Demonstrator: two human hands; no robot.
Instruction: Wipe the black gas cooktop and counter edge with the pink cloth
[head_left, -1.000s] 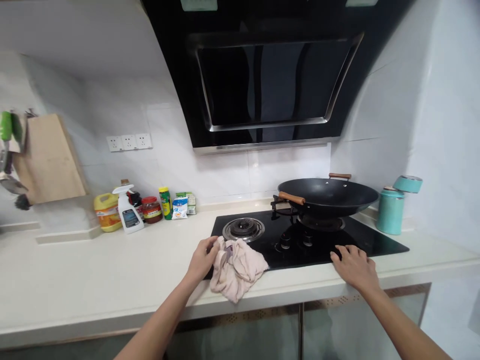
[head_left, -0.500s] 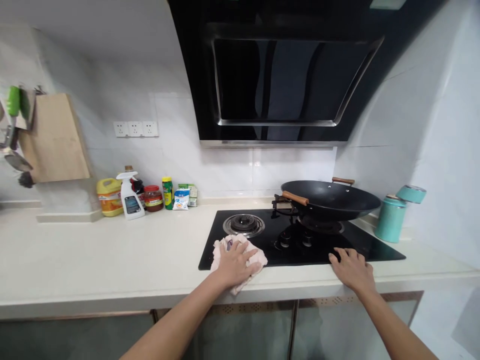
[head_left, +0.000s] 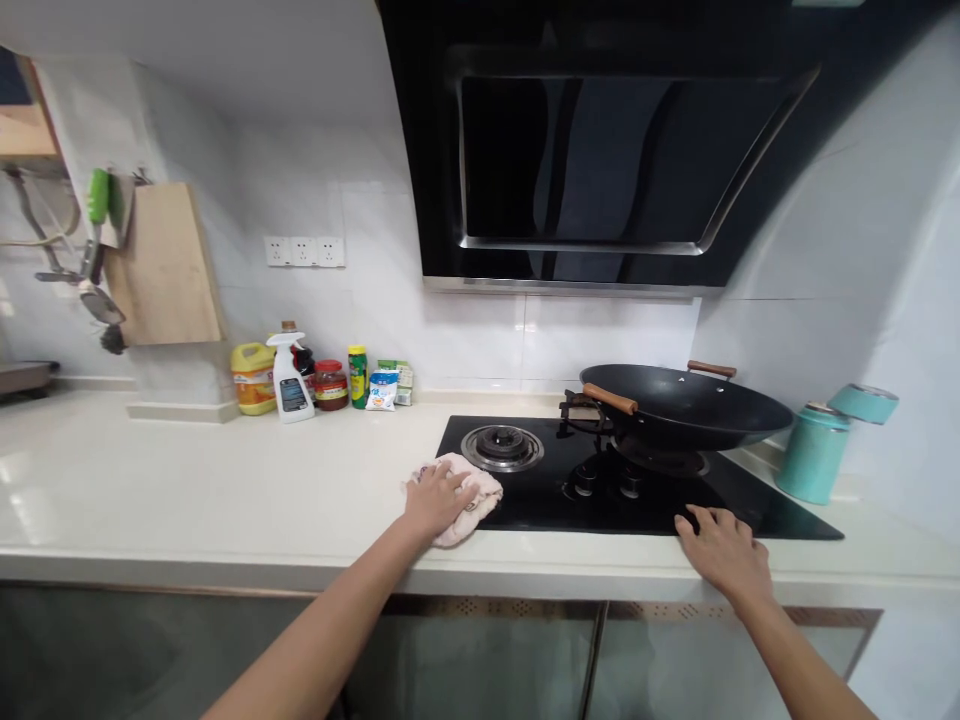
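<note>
My left hand point(head_left: 441, 500) presses down on a pale pink cloth point(head_left: 471, 512), with its fingers spread over it. The cloth is crumpled and straddles the front left corner of the black glass gas stove point(head_left: 536, 512) and the white counter beside it. My right hand point(head_left: 726, 548) rests at the stove's front edge, fingers apart and fingertips touching the glass, holding nothing. Behind the cloth lies the left burner point(head_left: 502, 447). Two black knobs point(head_left: 585, 482) sit mid-stove. A black wok point(head_left: 682, 405) with wooden handles stands on the right burner.
A turquoise canister point(head_left: 814, 455) with its lid open stands right of the stove. Along the back wall are a yellow jug point(head_left: 255, 378), a white spray bottle point(head_left: 291, 382), a red-lidded jar point(head_left: 331, 385) and a green shaker point(head_left: 358, 378). The dark range hood point(head_left: 585, 180) hangs above.
My left hand has slid the cloth leftward and slightly back, partly off the stove onto the counter. My right hand stays at the stove's edge. The view has turned a little left.
</note>
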